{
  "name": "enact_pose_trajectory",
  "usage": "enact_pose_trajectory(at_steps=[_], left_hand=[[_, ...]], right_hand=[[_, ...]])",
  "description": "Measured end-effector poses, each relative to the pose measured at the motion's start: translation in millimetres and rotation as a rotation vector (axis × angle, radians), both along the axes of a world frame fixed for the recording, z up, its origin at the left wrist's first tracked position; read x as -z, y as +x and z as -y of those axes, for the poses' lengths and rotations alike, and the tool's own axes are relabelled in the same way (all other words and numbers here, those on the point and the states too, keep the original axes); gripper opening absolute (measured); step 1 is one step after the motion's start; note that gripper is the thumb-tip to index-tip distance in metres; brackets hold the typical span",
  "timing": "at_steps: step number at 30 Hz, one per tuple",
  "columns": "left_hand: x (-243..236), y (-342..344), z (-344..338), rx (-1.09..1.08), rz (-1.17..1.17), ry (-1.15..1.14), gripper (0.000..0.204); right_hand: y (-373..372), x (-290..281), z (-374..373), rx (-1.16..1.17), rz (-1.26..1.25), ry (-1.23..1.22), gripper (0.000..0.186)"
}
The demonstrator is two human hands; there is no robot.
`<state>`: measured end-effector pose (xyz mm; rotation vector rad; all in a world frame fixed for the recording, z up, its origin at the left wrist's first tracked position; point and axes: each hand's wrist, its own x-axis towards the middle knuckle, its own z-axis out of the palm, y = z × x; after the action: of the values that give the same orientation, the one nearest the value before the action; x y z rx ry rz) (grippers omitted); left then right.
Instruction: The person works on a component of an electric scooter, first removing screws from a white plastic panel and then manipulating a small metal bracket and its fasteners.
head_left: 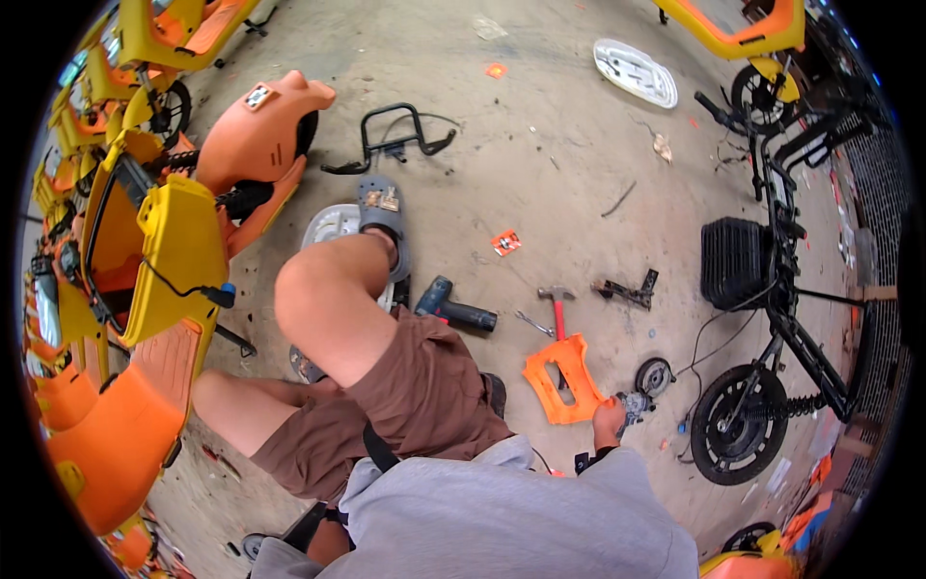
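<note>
My right hand [608, 415] grips the corner of an orange plastic panel [548, 394] on the floor, beside small metal wheel parts [654, 376]. Above the panel lie a hammer [558, 311] with a red handle and a small metal tool [535, 323]. A cordless drill [455, 311] lies beside my bent leg, with a black bracket [627, 289] farther right. At the lower edge, part of my left arm or hand [326, 542] shows by a dark object, mostly behind my body, its fingers hidden. My sandaled foot [384, 207] is by a white plastic piece [328, 222].
Yellow and orange scooters [125, 405] crowd the left side, another [743, 29] stands top right. A bare black scooter frame [805, 343] with wheel, crate [733, 261] and cables is on the right. A black tubular bracket [391, 125], a white molded part [637, 72] and scraps lie ahead.
</note>
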<state>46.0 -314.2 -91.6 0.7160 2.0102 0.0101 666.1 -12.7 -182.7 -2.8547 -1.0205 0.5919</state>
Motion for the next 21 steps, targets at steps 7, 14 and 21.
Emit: enact_pose_trajectory(at_steps=[7,14,21], left_hand=[[18,22,56,-0.116,0.089,0.113,0.045],[54,13,65,-0.140,0.164,0.229,0.045],[45,35,61,-0.319,0.107,0.118,0.039]], right_hand=[[-52,-33,-46,-0.458,0.047,0.116,0.046],[-89,-28,-83,-0.579,-0.411,0.075,0.028],[-141,-35,-120,-0.779,-0.519,0.140,0.033]])
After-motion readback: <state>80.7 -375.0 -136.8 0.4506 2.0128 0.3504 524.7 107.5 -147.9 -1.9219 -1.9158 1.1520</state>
